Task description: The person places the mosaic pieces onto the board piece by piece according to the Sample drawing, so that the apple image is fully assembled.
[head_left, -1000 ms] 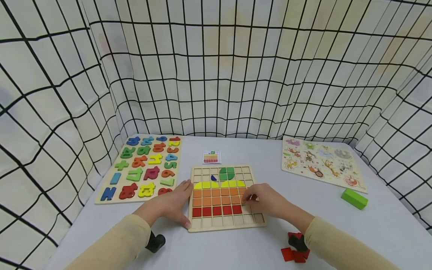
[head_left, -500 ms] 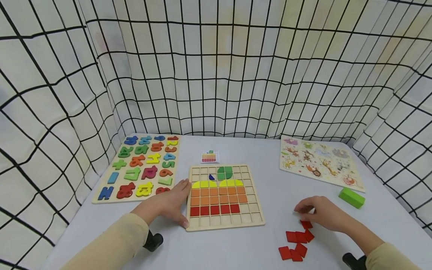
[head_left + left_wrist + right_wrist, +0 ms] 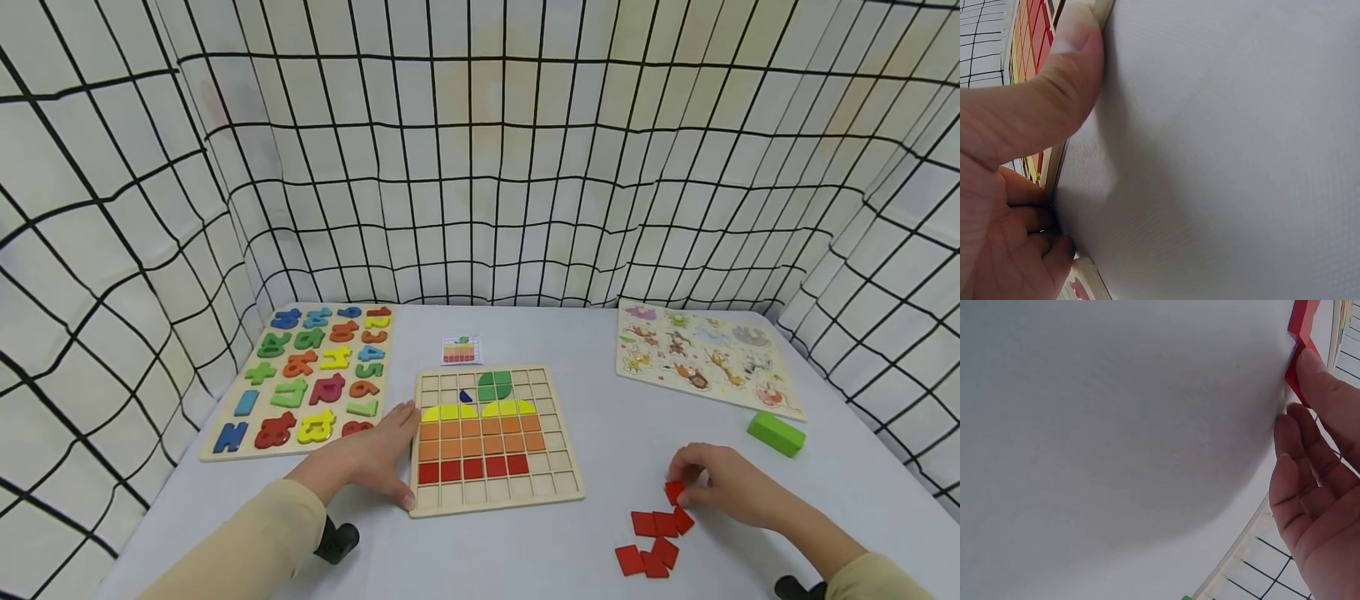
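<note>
My left hand (image 3: 367, 462) rests against the left side of a wooden grid board (image 3: 498, 492), thumb at its lower corner and fingers farther up. In the left wrist view the thumb (image 3: 1072, 69) presses on the board's edge. Green, blue, yellow, orange and red pieces fill part of the grid. Off to the board's right, my right hand (image 3: 738, 492) pinches a red square tile (image 3: 674, 492) between thumb and fingers, low over the table. The right wrist view has the thumb on that tile (image 3: 1295, 381). Several loose red tiles (image 3: 643, 523) lie just beside, some overlapping.
Behind the grid board lies a small picture card (image 3: 461, 350). A letter-and-number puzzle board (image 3: 255, 450) is at the left, an animal puzzle board (image 3: 658, 375) at the back right. A green block (image 3: 776, 433) sits beyond my right hand. Black netting (image 3: 480, 179) surrounds the table.
My right hand has left the grid board, moved right to the loose red tiles and taken hold of one. The left hand stays at the board's edge.
</note>
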Tool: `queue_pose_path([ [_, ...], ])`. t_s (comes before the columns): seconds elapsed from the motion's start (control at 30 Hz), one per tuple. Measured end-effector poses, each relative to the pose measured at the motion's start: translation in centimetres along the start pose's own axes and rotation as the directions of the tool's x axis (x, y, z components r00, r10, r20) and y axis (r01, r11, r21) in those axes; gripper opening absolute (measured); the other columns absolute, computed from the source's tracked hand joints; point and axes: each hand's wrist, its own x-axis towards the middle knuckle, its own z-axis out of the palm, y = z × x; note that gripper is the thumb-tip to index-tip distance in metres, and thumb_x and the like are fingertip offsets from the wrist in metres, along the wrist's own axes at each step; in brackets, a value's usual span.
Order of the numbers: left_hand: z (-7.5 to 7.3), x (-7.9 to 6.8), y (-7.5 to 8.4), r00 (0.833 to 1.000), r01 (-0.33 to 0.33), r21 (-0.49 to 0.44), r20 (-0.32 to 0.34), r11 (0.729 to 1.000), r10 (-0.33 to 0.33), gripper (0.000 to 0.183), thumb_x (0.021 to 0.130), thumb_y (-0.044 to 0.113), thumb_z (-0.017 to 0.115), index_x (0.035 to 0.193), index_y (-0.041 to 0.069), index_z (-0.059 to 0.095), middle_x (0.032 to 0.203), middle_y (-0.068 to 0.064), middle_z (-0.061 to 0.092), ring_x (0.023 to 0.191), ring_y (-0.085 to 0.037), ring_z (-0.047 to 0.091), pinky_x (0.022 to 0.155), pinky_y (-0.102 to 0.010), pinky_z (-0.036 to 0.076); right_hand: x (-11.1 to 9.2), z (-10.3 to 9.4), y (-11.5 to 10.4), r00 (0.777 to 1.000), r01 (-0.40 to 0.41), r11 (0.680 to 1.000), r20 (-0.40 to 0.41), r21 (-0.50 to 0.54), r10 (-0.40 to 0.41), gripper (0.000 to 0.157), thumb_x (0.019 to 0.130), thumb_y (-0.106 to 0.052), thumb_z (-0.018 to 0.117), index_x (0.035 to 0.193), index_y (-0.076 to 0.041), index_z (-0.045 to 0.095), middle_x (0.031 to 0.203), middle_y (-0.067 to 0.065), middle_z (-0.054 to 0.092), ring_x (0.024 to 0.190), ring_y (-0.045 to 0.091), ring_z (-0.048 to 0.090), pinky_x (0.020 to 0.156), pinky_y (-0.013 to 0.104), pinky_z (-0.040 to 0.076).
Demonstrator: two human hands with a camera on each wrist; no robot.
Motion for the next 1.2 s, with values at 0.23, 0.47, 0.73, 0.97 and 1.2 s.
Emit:
queue_pose_path([
  [0.23, 0.1, 0.0, -0.1, 1.0, -0.008, -0.001, -0.004, 1.0, 0.008, 0.125, 0.07, 0.042, 0.093, 0.16, -0.004, 0.02, 0.17, -0.024, 0.013, 0.159, -0.041, 0.01, 0.127, -0.058, 0.023, 1.4, 0.0, -1.4, 0.999, 0.014, 0.995, -0.031, 0.094, -0.011, 0.015, 0.089, -0.015, 0.079, 0.092, -0.015, 0.064, 0.088, -0.006, 0.067, 0.077, 0.005, 0.059, 0.07, 0.018, 0.055],
  [0.47, 0.1, -0.3, 0.0, 1.0, 0.004, -0.002, -0.007, 1.0, -0.004, 0.124, 0.07, 0.041, 0.092, 0.161, -0.004, 0.02, 0.171, -0.022, 0.014, 0.159, -0.039, 0.01, 0.127, -0.056, 0.024, 5.1, 0.9, -5.2, 0.996, 0.045, 0.989, -0.082, 0.142, -0.033, 0.011, 0.089, -0.01, 0.078, 0.094, -0.013, 0.069, 0.092, -0.001, 0.068, 0.084, 0.014, 0.064, 0.074, 0.018, 0.056],
  [0.73, 0.0, -0.3, 0.0, 1.0, 0.002, 0.003, -0.017, 1.0, -0.002, 0.124, 0.07, 0.042, 0.092, 0.161, -0.002, 0.02, 0.171, -0.021, 0.014, 0.159, -0.039, 0.011, 0.126, -0.056, 0.025, 9.2, 2.7, -9.5, 0.995, 0.101, 0.985, -0.04, 0.143, -0.096, 0.005, 0.092, -0.009, 0.075, 0.095, -0.012, 0.072, 0.092, -0.002, 0.069, 0.08, 0.013, 0.06, 0.071, 0.018, 0.055],
  [0.97, 0.0, -0.4, 0.3, 1.0, 0.0, -0.004, -0.016, 1.0, 0.0, 0.123, 0.071, 0.04, 0.092, 0.161, -0.003, 0.02, 0.171, -0.022, 0.015, 0.159, -0.038, 0.011, 0.127, -0.056, 0.025, 10.7, 4.1, -11.1, 0.99, 0.141, 0.985, -0.011, 0.104, -0.14, 0.003, 0.093, -0.011, 0.075, 0.094, -0.013, 0.074, 0.088, -0.006, 0.069, 0.081, 0.011, 0.058, 0.071, 0.017, 0.053],
  [1.2, -0.1, -0.5, 0.1, 1.0, 0.002, -0.004, -0.009, 1.0, -0.002, 0.124, 0.071, 0.04, 0.092, 0.161, -0.003, 0.019, 0.171, -0.021, 0.014, 0.16, -0.038, 0.01, 0.127, -0.055, 0.025, 11.3, 4.7, -11.9, 0.989, 0.148, 0.987, -0.013, 0.071, -0.147, 0.003, 0.091, -0.01, 0.077, 0.094, -0.01, 0.075, 0.088, -0.005, 0.069, 0.081, 0.01, 0.057, 0.072, 0.017, 0.053],
])
